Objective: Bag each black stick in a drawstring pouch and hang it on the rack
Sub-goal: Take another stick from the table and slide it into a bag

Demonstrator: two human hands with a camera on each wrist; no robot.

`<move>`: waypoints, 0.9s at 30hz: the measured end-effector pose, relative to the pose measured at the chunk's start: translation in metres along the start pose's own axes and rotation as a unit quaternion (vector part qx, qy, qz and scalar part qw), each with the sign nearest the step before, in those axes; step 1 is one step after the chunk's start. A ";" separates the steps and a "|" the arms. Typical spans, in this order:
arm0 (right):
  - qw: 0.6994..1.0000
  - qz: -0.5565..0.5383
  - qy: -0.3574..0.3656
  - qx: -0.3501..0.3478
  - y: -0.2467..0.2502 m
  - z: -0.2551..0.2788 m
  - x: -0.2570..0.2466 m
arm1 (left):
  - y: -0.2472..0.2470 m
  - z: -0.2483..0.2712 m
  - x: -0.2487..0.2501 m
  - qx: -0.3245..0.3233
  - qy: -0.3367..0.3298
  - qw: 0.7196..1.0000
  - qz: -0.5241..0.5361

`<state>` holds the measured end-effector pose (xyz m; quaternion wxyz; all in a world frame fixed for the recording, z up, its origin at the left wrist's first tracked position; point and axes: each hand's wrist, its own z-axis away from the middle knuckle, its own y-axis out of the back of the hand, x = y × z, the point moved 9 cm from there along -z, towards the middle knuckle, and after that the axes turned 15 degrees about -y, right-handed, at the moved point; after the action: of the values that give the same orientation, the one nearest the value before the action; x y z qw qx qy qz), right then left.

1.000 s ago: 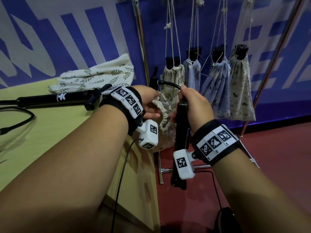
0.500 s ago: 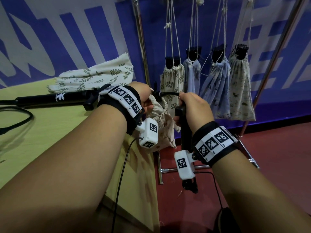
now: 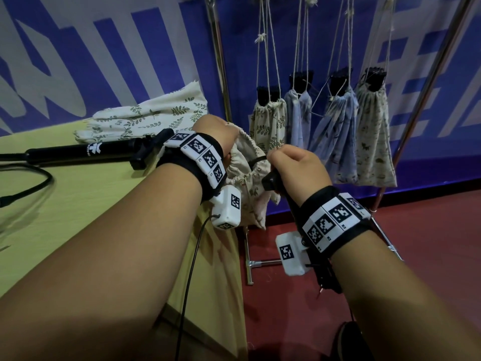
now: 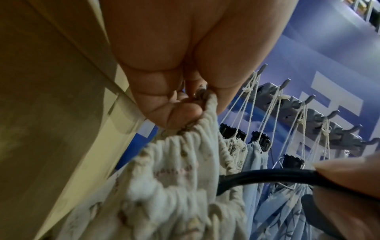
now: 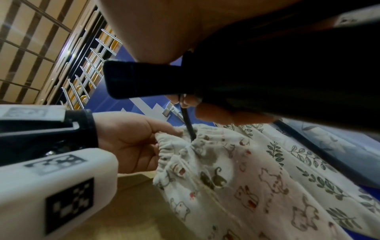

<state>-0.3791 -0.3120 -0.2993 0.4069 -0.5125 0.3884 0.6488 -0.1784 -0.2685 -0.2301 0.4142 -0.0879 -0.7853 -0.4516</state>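
My left hand (image 3: 214,132) pinches the gathered rim of a cream animal-print drawstring pouch (image 3: 251,186) at the table's right edge. In the left wrist view its fingertips (image 4: 185,112) grip the rim of the pouch (image 4: 174,178). My right hand (image 3: 296,170) grips a black stick (image 3: 270,181), which slants down behind the wrist. The stick's thin black strap loop (image 3: 256,160) reaches into the pouch's mouth, as the strap (image 5: 188,125) shows in the right wrist view. The rest of the stick is outside the pouch.
A second black stick (image 3: 83,152) lies on the yellow table (image 3: 78,217) with a pile of leaf-print pouches (image 3: 145,118) behind it. Several bagged sticks (image 3: 374,134) hang by strings from the rack's hooks (image 4: 285,82). The rack's pole (image 3: 218,58) stands behind my left hand.
My right hand has shifted right and a little lower, tilting the stick. The left hand has raised the pouch's rim, and the mouth now spreads between both hands.
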 end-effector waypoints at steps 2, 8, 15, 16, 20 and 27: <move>1.000 0.025 0.005 -0.004 -0.003 -0.002 0.002 | 0.000 0.006 0.017 -0.021 -0.047 0.998 -0.043; 0.997 0.056 -0.045 -0.019 -0.013 -0.004 0.011 | -0.035 0.024 0.032 -0.185 -0.104 0.974 -0.076; 0.949 -0.150 -0.204 -0.191 -0.042 0.017 0.019 | -0.046 0.028 0.021 -0.218 -0.062 0.974 -0.016; 0.946 -0.145 -0.206 -0.203 -0.044 0.020 0.020 | -0.046 0.028 0.022 -0.217 -0.060 0.974 -0.008; 0.950 -0.112 -0.197 -0.213 -0.049 0.019 0.023 | -0.045 0.023 0.023 -0.208 -0.088 0.974 -0.028; 0.951 -0.095 -0.217 -0.199 -0.045 0.007 0.041 | -0.058 0.029 0.017 -0.244 -0.048 0.967 0.050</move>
<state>-0.3461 -0.2842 -0.3425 0.4310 -0.4644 0.1033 0.7667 -0.2352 -0.2831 -0.2619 0.3644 -0.2464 -0.6651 -0.6035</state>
